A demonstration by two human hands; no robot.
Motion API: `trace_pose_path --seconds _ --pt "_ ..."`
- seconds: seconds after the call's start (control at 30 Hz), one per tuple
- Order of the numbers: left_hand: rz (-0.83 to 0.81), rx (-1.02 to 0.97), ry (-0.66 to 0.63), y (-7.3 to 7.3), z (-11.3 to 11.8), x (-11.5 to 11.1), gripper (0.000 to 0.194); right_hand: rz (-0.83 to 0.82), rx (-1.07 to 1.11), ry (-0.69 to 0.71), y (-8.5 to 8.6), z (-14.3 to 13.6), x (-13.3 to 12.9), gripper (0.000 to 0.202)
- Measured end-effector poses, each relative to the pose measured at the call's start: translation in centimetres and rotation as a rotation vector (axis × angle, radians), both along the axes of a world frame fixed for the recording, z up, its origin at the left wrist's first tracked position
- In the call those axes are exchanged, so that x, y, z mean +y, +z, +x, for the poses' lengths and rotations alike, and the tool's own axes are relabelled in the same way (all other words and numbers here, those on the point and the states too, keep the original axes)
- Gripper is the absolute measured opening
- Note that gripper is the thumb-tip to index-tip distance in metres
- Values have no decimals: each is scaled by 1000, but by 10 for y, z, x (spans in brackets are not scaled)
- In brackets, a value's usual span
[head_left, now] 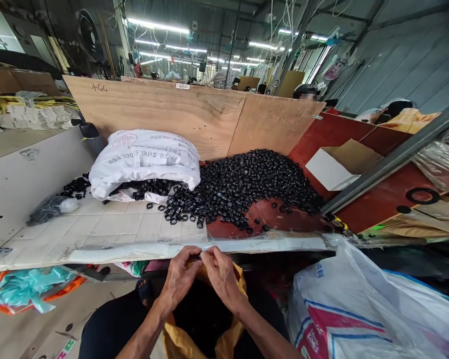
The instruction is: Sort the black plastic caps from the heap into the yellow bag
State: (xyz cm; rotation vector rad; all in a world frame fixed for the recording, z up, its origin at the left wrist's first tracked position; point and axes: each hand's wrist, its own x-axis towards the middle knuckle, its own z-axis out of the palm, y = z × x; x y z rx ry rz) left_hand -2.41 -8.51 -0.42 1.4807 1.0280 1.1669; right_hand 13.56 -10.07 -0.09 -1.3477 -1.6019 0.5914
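Observation:
My left hand and my right hand meet at the table's front edge. The fingers of both are pinched together on a small black part, mostly hidden by the fingertips. Beneath them a yellow sack stands open between my legs, its inside dark. On the table ahead lies a big heap of small black plastic parts. Ring-shaped black pieces spill from the mouth of a white woven sack lying on its side, left of the heap.
Wooden boards wall the table's back. A dark plastic bag lies at the left, and a white carton is at the right. A large white sack stands by my right leg. An orange-rimmed bag hangs at lower left. People sit beyond the boards.

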Motion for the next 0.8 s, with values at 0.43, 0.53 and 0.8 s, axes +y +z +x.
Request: trace_pose_path --seconds 0.43,0.53,0.8 --pt "-248 -240 -77 -15 2 -11 26 -87 63 103 -3 19 -18 23" --pt "-297 -255 -97 -7 1 -13 28 -115 93 85 0 22 -21 14" --pt "-116 -47 -72 -24 5 -20 21 -207 99 -5 -9 9 -25 16"
